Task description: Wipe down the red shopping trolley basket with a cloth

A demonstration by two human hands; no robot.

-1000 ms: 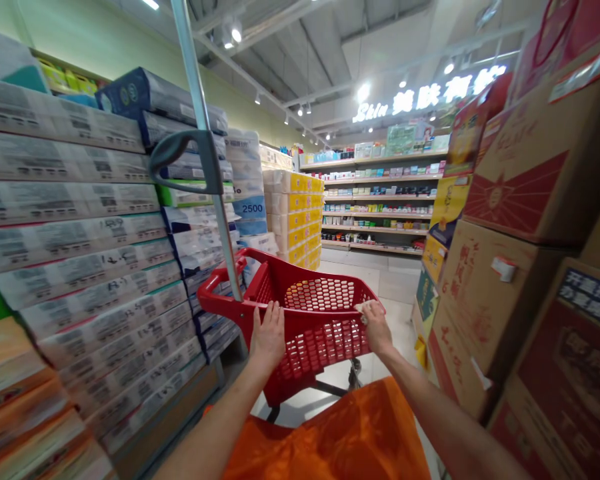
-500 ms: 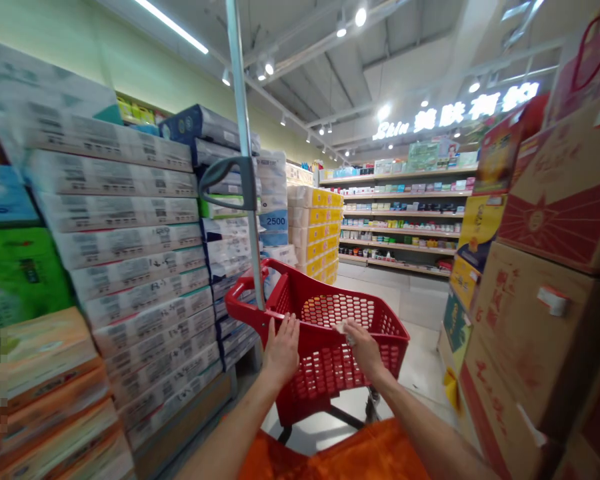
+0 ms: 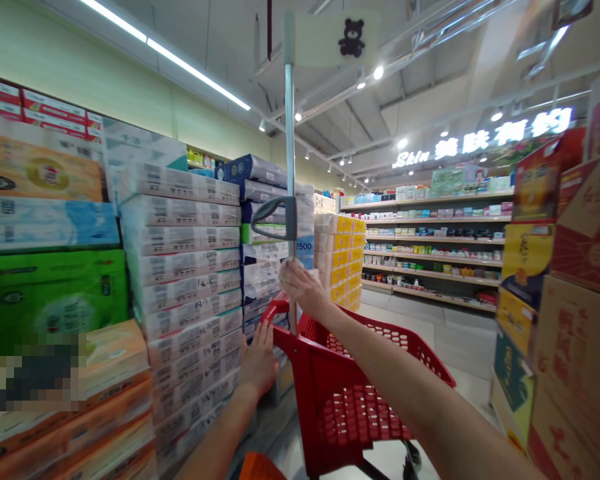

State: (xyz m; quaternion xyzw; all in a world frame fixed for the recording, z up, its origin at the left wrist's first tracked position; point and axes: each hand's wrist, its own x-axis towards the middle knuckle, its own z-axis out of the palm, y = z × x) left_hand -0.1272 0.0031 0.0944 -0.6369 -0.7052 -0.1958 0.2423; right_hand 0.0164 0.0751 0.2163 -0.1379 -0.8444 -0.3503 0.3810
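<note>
A red shopping cart (image 3: 360, 400) with perforated sides stands before me. A metal pole (image 3: 291, 147) rises from its handle end, bearing a grey loop grip (image 3: 275, 219) and a pale flag (image 3: 325, 40) with a dark bear print. My right hand (image 3: 307, 290) reaches across the cart and is closed on a crumpled white wipe (image 3: 289, 268), pressed around the pole below the loop grip. My left hand (image 3: 257, 360) has its fingers over the corner of the cart's red handle (image 3: 275, 310); its grip is partly hidden.
Stacked white paper packs (image 3: 190, 267) and a green pack (image 3: 55, 293) line the left. Yellow-and-white packs (image 3: 345, 260) stand beyond the cart. Cartons (image 3: 575, 347) rise on the right. Filled shelves (image 3: 435, 247) stand at the back. Orange fabric (image 3: 260, 467) shows below.
My right hand with the wipe has moved from the basket's rim to the pole. My left hand has shifted from the side rim to the handle. The view has turned left and up.
</note>
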